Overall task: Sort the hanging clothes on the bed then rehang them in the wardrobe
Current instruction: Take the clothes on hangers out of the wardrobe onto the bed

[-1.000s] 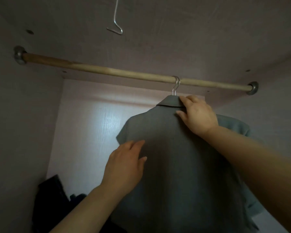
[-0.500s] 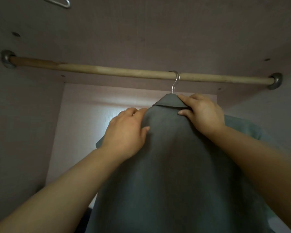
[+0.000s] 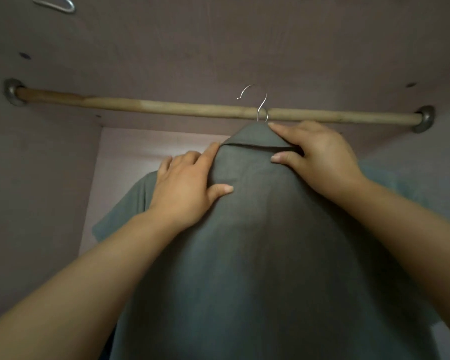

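I'm looking up into the wardrobe, and the wooden rail point(image 3: 166, 107) is my reference for everything here. The grey-green collared shirt point(image 3: 257, 242) hangs just below the rail, toward its right half, filling most of my view. The metal hanger hook point(image 3: 262, 110) rises from the collar and crosses in front of the rail; whether it actually sits over the rail, I cannot tell from this angle.

My right hand point(image 3: 320, 162) is just under the rail, right of the hook. Its fingers are curled over the collar point(image 3: 255, 137), thumb pressed underneath on the cloth, so it has the collar pinched at the shirt's neck. My left hand point(image 3: 185, 190) is lower and left of the hook, lying spread and nearly flat on the shirt's left shoulder, index finger reaching up to the collar's left corner, thumb stretched out across the fabric. It presses rather than grips.

Above the rail, on the wardrobe ceiling point(image 3: 244, 42), a thin curved wire point(image 3: 244, 90) shows just left of the hook. Far left of the rail's end, at the top edge, another metal hanger hook point(image 3: 60, 5) pokes in.
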A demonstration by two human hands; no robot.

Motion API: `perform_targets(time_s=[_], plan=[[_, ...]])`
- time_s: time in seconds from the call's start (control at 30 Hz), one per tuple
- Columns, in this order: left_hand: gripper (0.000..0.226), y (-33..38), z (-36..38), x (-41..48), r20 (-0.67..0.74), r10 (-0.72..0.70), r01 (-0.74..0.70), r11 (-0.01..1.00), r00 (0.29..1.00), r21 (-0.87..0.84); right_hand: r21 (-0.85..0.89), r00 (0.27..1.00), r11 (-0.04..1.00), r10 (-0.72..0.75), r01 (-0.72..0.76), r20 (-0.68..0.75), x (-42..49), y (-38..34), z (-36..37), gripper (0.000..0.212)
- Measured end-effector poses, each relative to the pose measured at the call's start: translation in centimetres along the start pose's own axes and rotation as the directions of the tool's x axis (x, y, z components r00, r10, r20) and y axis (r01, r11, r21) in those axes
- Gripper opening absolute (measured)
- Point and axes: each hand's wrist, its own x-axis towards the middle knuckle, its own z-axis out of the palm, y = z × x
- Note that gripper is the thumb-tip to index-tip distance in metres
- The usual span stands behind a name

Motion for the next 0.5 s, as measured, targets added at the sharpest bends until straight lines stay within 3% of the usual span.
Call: perform_targets(time_s=[0.3,0.43,0.5], plan=[[0.077,-0.6,1.7,-11.9,-0.042,0.073,-0.076,0.994,0.996,-0.074,0.038,0.963,0.998,-0.064,0.056,0.261,-10.1,-2.8,0.9,0.057],[0.072,-0.1,2.1,-18.1,0.027,0.089,-0.087,0.995,0.996,-0.043,-0.003,0.919,0.996,-0.079,0.087,0.387,-16.9,-4.6,0.8,0.077],[0.070,0.2,1.9,-21.0,0.062,0.082,-0.079,0.996,0.995,-0.042,-0.017,0.901,0.999,-0.025,0.035,0.432,-20.3,-5.8,-0.1,0.085]])
